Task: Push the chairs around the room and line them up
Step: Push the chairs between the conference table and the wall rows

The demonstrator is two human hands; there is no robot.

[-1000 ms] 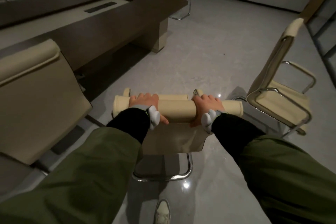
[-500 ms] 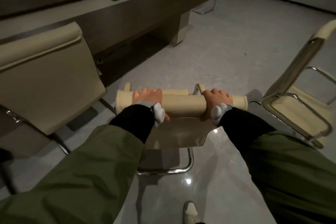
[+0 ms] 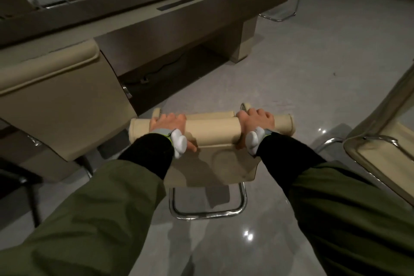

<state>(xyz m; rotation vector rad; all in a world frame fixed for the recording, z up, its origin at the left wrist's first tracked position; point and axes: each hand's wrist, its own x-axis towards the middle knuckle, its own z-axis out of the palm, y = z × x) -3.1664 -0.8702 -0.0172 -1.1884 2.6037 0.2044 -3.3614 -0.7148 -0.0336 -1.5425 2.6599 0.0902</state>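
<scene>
Chairs, 7 visible, middle chair (image 3: 210,129) headrest gripped by left hand (image 3: 168,123) and right hand (image 3: 255,121)

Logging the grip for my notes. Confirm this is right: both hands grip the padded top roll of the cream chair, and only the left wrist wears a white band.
One detail is wrong. In the head view both wrists wear white bands, not only the left. The rest holds: the left hand and right hand grip the padded top roll of the cream chair.

Both hands gripped the padded top roll of the cream chair (image 3: 212,132): left hand (image 3: 169,125) at 11 o'clock, right hand (image 3: 256,122) at 1. A second chair (image 3: 60,101) stood at 9, the long table (image 3: 179,22) at 12.
</scene>
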